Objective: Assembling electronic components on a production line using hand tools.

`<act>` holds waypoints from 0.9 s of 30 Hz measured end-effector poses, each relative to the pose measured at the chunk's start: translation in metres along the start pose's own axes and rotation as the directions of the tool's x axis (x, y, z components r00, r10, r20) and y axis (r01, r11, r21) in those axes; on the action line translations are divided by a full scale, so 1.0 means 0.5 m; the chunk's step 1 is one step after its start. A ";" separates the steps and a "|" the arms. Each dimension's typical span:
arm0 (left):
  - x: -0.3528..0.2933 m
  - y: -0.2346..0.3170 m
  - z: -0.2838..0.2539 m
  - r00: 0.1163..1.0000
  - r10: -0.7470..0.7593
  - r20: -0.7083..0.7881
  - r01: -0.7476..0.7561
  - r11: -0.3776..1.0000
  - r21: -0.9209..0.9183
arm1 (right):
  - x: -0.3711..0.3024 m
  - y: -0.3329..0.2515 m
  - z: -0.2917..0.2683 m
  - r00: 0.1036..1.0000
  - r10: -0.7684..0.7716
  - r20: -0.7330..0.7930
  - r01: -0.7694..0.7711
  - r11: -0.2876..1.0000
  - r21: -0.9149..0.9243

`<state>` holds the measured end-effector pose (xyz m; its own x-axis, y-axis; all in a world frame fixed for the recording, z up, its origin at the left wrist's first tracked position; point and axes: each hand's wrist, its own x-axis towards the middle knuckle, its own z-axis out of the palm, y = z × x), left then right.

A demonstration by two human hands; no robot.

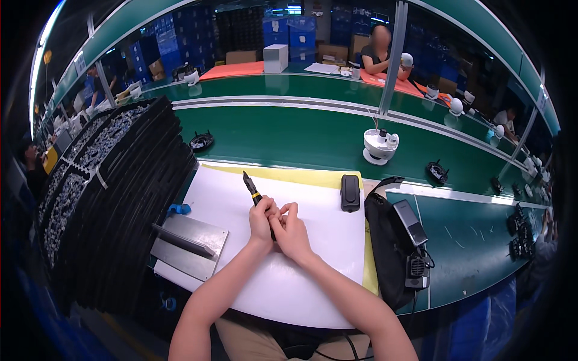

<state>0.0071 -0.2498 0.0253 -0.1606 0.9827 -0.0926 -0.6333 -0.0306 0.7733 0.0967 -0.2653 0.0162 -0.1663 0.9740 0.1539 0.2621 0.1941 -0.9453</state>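
A pair of pliers (248,183) with dark pointed jaws and a yellow band points away from me above the white sheet (319,271). My left hand (262,221) is closed around its handles. Pressed against it, my right hand (291,231) has its fingers curled in; whatever they hold is hidden between the two hands. A metal plate with an upright bar (189,243) lies left of my forearms. Beyond my hands to the right is a black oblong case (350,193).
Tall stacked black trays (126,198) of small parts rise on the left. A black bag (385,253) with a grey box (409,222) lies right. On the green belt (289,135) are a white round device (380,146) and black round parts (436,172). A person (379,54) works opposite.
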 end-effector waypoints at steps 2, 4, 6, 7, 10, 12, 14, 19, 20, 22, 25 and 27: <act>-0.001 -0.003 -0.001 1.000 0.022 -0.018 -0.023 0.999 -0.043 | -0.002 0.000 0.002 1.000 0.007 0.002 -0.007 1.000 -0.004; 0.001 -0.007 0.004 1.000 0.020 -0.019 -0.021 0.999 -0.041 | -0.001 0.001 -0.004 1.000 -0.002 -0.004 0.002 1.000 -0.012; 0.004 -0.011 0.002 1.000 0.015 -0.021 -0.016 0.999 -0.035 | 0.000 0.007 -0.004 1.000 -0.017 -0.005 0.017 1.000 0.001; 0.007 -0.010 -0.006 1.000 0.012 -0.024 -0.012 1.000 -0.007 | 0.001 0.008 -0.003 0.999 -0.036 -0.002 0.036 0.999 0.014; 0.012 0.001 -0.008 0.997 -0.017 -0.070 0.020 0.999 0.035 | 0.007 -0.013 -0.020 0.998 0.023 0.058 -0.024 1.000 0.019; 0.023 -0.001 -0.009 0.995 -0.004 -0.098 0.007 1.000 0.027 | 0.034 0.015 -0.029 0.992 -0.100 -0.074 0.095 0.994 -0.060; 0.033 -0.003 -0.003 0.993 0.007 -0.115 -0.007 1.000 -0.003 | 0.072 0.054 -0.041 0.934 -0.259 -0.247 0.205 0.952 -0.226; 0.039 0.001 -0.013 0.995 0.017 -0.103 -0.021 0.999 -0.037 | 0.147 0.045 -0.068 0.962 -0.230 -0.144 0.069 0.722 -0.688; 0.036 -0.006 -0.017 0.993 0.013 -0.115 -0.017 0.999 -0.034 | 0.167 0.056 -0.071 0.955 -0.259 -0.145 0.062 0.652 -0.756; 0.042 -0.028 -0.009 0.994 -0.006 -0.112 0.003 0.999 -0.033 | 0.204 0.107 -0.087 0.902 -0.388 -0.189 0.040 0.510 -0.859; 0.033 -0.015 -0.015 0.993 0.005 -0.122 -0.008 1.000 -0.025 | 0.218 0.135 -0.061 0.849 -0.480 -0.222 0.101 0.559 -0.823; 0.027 -0.011 -0.016 0.986 0.013 -0.164 -0.011 1.000 0.018 | 0.216 0.130 -0.061 0.854 -0.481 -0.201 0.120 0.557 -0.822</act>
<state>0.0023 -0.2376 0.0148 -0.2907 0.9390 -0.1837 -0.6180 -0.0378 0.7852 0.1249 -0.1440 -0.0200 -0.0770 0.7617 0.6433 0.9074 0.3209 -0.2713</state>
